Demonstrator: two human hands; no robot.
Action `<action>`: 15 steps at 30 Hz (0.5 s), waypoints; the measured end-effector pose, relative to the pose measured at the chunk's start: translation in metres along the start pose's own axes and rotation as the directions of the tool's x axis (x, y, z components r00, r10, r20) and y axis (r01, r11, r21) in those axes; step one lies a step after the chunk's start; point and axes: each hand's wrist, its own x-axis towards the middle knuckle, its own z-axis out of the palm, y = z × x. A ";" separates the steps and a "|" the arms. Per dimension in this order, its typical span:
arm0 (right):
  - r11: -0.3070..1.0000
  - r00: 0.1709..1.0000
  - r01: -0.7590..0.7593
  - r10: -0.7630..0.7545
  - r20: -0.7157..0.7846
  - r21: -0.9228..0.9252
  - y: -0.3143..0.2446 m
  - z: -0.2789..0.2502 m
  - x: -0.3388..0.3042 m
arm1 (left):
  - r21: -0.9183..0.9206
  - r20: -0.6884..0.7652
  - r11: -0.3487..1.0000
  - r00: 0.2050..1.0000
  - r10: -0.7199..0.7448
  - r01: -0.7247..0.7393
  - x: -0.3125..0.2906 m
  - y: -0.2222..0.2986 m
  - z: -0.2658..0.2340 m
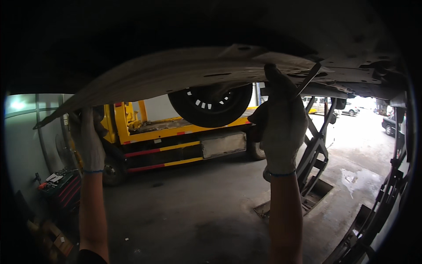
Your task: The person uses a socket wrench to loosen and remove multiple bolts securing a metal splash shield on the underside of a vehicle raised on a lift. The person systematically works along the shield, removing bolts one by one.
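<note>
A large thin grey underbody panel (pixel 189 75) spans overhead beneath a raised vehicle, its left end drooping to a narrow tip. My left hand (pixel 90 138), in a light work glove, is raised to the panel's lower left edge; its fingers look bent round that edge, partly hidden in shadow. My right hand (pixel 283 125), gloved alike, reaches up under the panel's right part. One of its fingers is stretched against the underside, and a dark shape at its left looks like the thumb held apart. A flat dark bar (pixel 309 79) slants up beside this hand; whether the hand touches it I cannot tell.
Ahead stands a yellow flatbed truck (pixel 176 132); a dark wheel (pixel 213 105) shows beyond the panel. On the right are a scissor lift (pixel 314 149) and a floor recess (pixel 318 193). A tool cabinet (pixel 63 189) and cardboard boxes (pixel 61 242) are at left.
</note>
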 end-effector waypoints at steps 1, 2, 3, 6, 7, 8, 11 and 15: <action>0.986 1.000 -0.025 0.024 0.004 0.167 0.005 -0.001 0.002 | 0.017 0.026 1.000 1.000 -0.011 0.011 0.007 -0.002 -0.004; 0.981 1.000 -0.006 0.002 0.021 0.193 0.008 -0.001 0.003 | 0.034 0.049 0.999 0.999 -0.020 0.018 0.013 -0.002 -0.006; 0.976 0.999 0.010 -0.018 0.038 0.219 0.012 0.000 0.004 | 0.050 0.047 0.999 0.999 -0.020 0.018 0.015 0.001 -0.005; 0.996 0.997 0.076 -0.077 0.027 0.044 0.019 0.002 0.008 | 0.095 0.038 0.995 0.999 -0.027 0.024 0.018 0.005 -0.001; 0.995 0.997 0.071 -0.071 0.008 -0.076 0.013 0.004 0.008 | 0.069 0.025 0.998 1.000 0.000 -0.002 0.019 0.003 -0.001; 0.998 1.000 0.020 -0.021 -0.018 -0.060 0.012 0.004 0.008 | 0.061 0.022 0.998 1.000 0.007 -0.008 0.018 0.007 0.001; 0.987 0.991 -0.123 0.116 -0.068 -0.104 0.001 0.002 0.005 | -0.007 0.074 1.000 0.997 -0.014 0.015 0.011 0.010 0.000; 0.968 0.994 -0.067 0.045 -0.098 -0.243 -0.005 -0.007 -0.020 | 0.016 0.175 0.996 0.980 -0.091 0.090 -0.018 -0.009 -0.023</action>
